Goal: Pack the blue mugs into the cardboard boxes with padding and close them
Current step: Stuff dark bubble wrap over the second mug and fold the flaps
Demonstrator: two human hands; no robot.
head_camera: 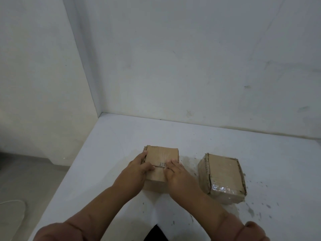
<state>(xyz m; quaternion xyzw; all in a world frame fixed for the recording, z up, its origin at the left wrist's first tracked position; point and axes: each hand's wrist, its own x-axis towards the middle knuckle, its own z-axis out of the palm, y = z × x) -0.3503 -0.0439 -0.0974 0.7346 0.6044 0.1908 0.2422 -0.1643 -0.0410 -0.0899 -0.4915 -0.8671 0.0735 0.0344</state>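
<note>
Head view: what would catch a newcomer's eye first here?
Both hands, left and right, press on the closed cardboard box at centre, fingering a strip of clear tape. To its right a second, tape-wrapped box sits apart on the white table.

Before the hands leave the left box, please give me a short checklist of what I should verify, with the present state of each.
1. Left box flaps down flat: ok.
2. Clear tape strip across the seam, under both hands: ok; full sticking cannot tell.
3. Left hand and right hand steady the box: ok.
4. Right box closed and taped: ok, though worn.
5. Mug and padding inside: cannot tell.
6. Boxes apart on the white table: ok.
</note>
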